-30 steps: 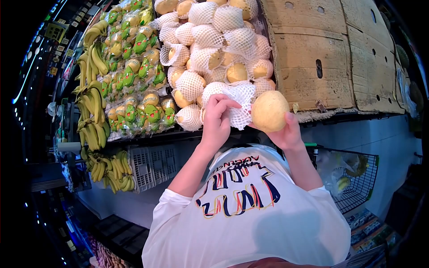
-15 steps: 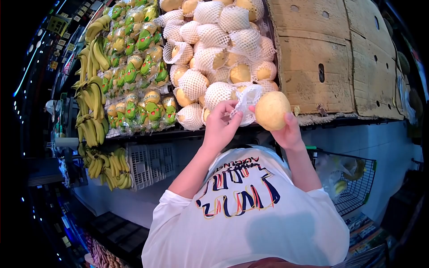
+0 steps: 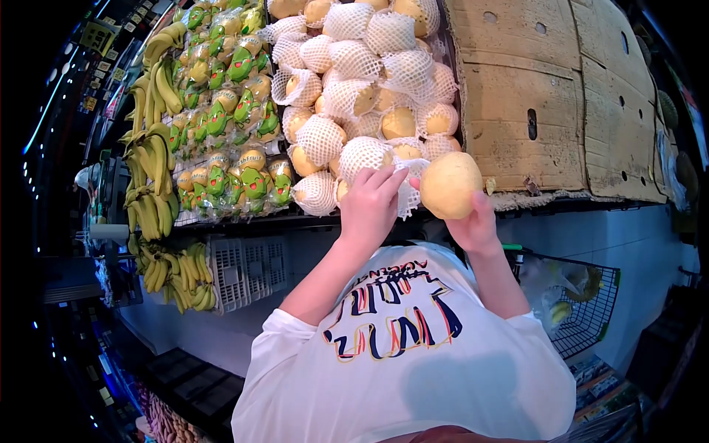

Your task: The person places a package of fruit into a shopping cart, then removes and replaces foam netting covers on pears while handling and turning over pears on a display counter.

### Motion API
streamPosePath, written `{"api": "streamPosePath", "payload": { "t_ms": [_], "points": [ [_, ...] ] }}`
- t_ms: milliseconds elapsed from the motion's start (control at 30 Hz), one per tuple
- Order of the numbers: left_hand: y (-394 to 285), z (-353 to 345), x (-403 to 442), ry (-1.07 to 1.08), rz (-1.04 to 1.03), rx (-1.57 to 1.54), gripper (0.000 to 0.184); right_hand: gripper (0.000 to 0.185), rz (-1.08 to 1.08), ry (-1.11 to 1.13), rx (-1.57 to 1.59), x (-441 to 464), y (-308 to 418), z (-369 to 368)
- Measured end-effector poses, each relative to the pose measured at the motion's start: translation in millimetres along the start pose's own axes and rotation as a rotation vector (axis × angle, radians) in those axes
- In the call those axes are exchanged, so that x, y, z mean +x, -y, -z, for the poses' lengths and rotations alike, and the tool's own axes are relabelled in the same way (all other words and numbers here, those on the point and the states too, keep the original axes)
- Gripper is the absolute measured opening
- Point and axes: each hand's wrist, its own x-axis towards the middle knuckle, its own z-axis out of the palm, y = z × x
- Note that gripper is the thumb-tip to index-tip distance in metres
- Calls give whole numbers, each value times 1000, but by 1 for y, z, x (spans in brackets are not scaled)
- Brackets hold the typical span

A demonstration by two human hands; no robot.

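My right hand (image 3: 473, 225) grips a bare, round, pale-yellow fruit (image 3: 450, 186) from below and the side; whether it is a pear or a small melon I cannot tell. Close to its left, my left hand (image 3: 371, 207) has its fingers closed on a white foam fruit net (image 3: 410, 193), which hangs loose off the fruit. Both hands are over the front edge of a display of similar fruit, many in foam nets (image 3: 320, 140). The left fingertips partly cover the net.
Bagged fruit with green cartoon labels (image 3: 253, 182) and bananas (image 3: 151, 166) lie to the left. Flattened cardboard (image 3: 517, 111) covers the stand on the right. Below are a white plastic crate (image 3: 247, 273) and a black wire shopping cart (image 3: 591, 314).
The foam net has swung lower and away from the fruit, and my left hand has turned over with it. My right hand still holds the fruit, nearly unmoved.
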Motion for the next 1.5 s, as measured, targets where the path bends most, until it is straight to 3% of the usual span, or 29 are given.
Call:
{"api": "streamPosePath", "payload": {
  "t_ms": [100, 133, 333, 500, 633, 733, 833, 1100, 1200, 1300, 1400, 1500],
  "points": [
    [-10, -5, 2, -1, -9, -135, 53, 70, 3, -13, 54, -1, -2, -6],
    [-5, -11, -1, 20, -32, -232, 65, 69, 20, -20, 24, -1, -4, -4],
    [-15, -12, -3, 134, 279, -705, 78, 73, 47, -81, -100, 4, -27, 19],
    [-13, -17, -5, 191, 297, -755, 80, 70, 41, -115, -6, 8, -28, 16],
    [-21, -10, 0, 212, 329, -727, 79, 73, 41, -166, -109, 9, -24, 14],
    [-16, -16, 1, 54, -33, -428, 79, 79, 58, -199, -273, 11, -22, 12],
    [-20, -14, 5, 69, -150, -398, 79, 85, 60, -199, -338, 13, -20, 9],
    [-24, -12, 9, 122, -354, -235, 71, 86, 142, -204, -651, 13, -24, 15],
    [-26, -10, 13, 123, -427, -201, 68, 84, 364, -226, -974, 16, -28, 23],
    [-28, -6, 17, 116, -481, -156, 57, 82, 321, -212, -812, 15, -25, 19],
    [-26, -6, 19, 139, -488, -128, 52, 83, 127, -195, -568, 10, -18, 17],
    [-31, -3, 20, 153, -568, -67, 55, 82, 353, -232, -866, 12, -15, 8]
  ]
}}
